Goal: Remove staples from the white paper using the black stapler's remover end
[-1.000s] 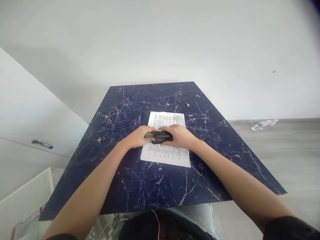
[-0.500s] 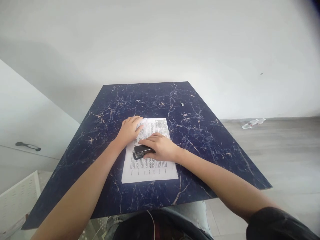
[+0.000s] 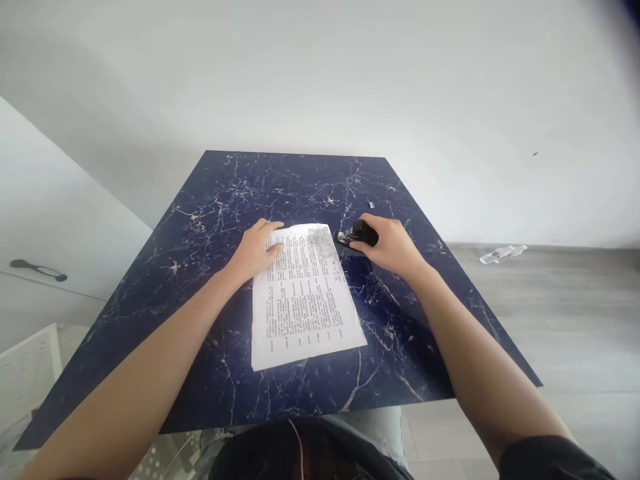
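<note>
A printed sheet of paper (image 3: 305,300), perhaps a thin stack, lies slightly turned on the dark blue marbled table (image 3: 225,393). My left hand (image 3: 257,247) rests on its upper left corner, thumb and fingers spread apart over the edge. Just right of the paper's upper right corner, my right hand (image 3: 390,243) grips a black stapler (image 3: 357,233). The stapler's front end points left toward that corner, close beside it; whether it touches the paper I cannot tell. My palm and fingers cover its rear part.
A small metallic piece (image 3: 371,205) lies on the table beyond my right hand. The white wall (image 3: 320,80) stands behind the table. On the floor at the right is a clear plastic bottle (image 3: 503,254). A white cabinet (image 3: 45,200) with a dark handle stands at the left.
My right hand has lifted the stapler off the middle of the paper and carried it right and away from me, past the paper's edge. The paper has turned slightly under my left hand.
</note>
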`<act>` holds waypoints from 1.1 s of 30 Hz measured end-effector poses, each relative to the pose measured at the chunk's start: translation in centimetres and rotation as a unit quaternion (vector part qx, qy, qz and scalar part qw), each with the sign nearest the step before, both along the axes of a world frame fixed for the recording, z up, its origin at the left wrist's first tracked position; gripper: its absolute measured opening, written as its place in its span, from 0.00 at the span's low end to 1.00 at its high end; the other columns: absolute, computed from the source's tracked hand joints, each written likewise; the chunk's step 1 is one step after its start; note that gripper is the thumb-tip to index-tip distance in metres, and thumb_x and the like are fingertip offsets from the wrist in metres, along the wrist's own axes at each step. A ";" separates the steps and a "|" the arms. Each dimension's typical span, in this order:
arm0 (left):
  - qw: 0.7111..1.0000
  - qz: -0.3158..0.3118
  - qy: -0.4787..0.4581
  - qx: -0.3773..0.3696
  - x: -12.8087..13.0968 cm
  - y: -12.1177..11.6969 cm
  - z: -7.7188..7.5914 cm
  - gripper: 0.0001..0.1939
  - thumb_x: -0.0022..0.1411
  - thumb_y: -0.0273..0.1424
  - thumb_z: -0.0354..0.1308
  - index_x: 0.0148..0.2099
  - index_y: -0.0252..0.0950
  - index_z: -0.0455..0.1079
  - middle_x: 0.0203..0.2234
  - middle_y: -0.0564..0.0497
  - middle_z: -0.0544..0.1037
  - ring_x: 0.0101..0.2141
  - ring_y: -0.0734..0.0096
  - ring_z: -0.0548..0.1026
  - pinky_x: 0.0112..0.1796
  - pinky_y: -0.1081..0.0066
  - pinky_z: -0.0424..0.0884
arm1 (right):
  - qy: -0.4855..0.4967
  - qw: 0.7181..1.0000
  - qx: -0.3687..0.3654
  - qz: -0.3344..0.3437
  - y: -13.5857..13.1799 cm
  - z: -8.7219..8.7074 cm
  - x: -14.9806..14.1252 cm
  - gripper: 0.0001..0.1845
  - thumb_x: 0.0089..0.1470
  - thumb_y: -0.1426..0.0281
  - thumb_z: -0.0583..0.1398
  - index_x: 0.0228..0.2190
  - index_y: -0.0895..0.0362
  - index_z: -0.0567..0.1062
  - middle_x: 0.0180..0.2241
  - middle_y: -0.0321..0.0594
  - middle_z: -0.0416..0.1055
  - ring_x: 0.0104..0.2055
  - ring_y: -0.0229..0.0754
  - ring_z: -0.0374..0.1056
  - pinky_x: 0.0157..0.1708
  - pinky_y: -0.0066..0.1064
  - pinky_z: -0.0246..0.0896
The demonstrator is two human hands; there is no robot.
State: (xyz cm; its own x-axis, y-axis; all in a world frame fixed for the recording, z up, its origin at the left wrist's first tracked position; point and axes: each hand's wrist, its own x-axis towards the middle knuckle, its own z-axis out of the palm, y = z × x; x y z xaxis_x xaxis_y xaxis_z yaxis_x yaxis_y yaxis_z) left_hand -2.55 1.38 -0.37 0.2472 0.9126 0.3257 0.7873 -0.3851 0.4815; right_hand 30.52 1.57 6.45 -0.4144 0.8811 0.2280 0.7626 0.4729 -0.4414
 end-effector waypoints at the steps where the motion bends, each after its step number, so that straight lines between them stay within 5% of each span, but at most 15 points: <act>1: 1.000 0.003 -0.030 -0.002 -0.2 0.1 0.1 0.21 0.66 0.30 0.60 0.60 0.39 0.72 0.48 0.45 0.74 0.50 0.57 0.75 0.57 0.52 0.69 | -0.025 0.999 0.013 -0.017 0.6 -0.2 0.7 0.07 0.56 0.66 0.65 0.35 0.54 0.71 0.33 0.42 0.75 0.33 0.45 0.68 0.31 0.36 0.56; 6: 0.996 0.010 -0.092 -0.011 -0.8 0.6 0.4 0.08 0.64 0.25 0.61 0.45 0.40 0.78 0.43 0.48 0.73 0.42 0.65 0.76 0.52 0.57 0.74 | -0.102 0.995 -0.022 -0.006 2.2 -2.1 2.2 0.06 0.53 0.70 0.64 0.35 0.54 0.73 0.33 0.41 0.76 0.33 0.46 0.68 0.31 0.36 0.55; 12: 0.998 0.043 0.039 0.017 0.0 0.1 0.1 0.18 0.68 0.38 0.60 0.57 0.37 0.74 0.52 0.41 0.74 0.53 0.49 0.71 0.58 0.46 0.66 | -0.014 0.999 -0.038 0.016 1.8 -1.6 1.7 0.16 0.59 0.56 0.64 0.43 0.53 0.78 0.41 0.45 0.79 0.42 0.51 0.73 0.41 0.40 0.63; 17: 0.991 0.028 0.132 -0.002 0.5 -0.4 0.4 0.14 0.71 0.35 0.55 0.54 0.37 0.73 0.51 0.41 0.75 0.53 0.47 0.70 0.55 0.48 0.67 | 0.038 0.985 -0.010 -0.166 1.8 -2.4 0.6 0.32 0.70 0.49 0.47 0.30 0.56 0.78 0.29 0.45 0.77 0.33 0.47 0.72 0.34 0.36 0.56; 23: 0.999 -0.015 0.039 -0.018 0.8 -0.4 0.9 0.06 0.71 0.30 0.53 0.49 0.40 0.69 0.45 0.45 0.79 0.47 0.55 0.76 0.49 0.53 0.69 | -0.071 0.975 -0.008 -0.209 2.2 -3.8 -0.2 0.34 0.71 0.52 0.45 0.18 0.54 0.67 0.24 0.46 0.72 0.27 0.46 0.67 0.29 0.35 0.45; 33: 0.991 -0.033 -0.129 -0.029 0.1 -0.1 0.5 0.04 0.70 0.33 0.57 0.46 0.40 0.70 0.40 0.49 0.82 0.43 0.65 0.81 0.44 0.64 0.72 | -0.027 0.984 0.000 -0.176 1.7 -3.5 -0.8 0.32 0.70 0.55 0.48 0.18 0.54 0.71 0.19 0.41 0.68 0.24 0.44 0.65 0.28 0.34 0.47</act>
State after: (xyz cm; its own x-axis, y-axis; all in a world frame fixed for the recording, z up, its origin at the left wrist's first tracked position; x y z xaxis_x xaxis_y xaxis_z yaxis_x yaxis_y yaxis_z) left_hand -2.48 1.28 0.15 0.2223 0.9159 0.3342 0.6087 -0.3981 0.6863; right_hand 29.76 3.24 2.91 -0.0942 0.9724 0.2135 0.9014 0.1743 -0.3964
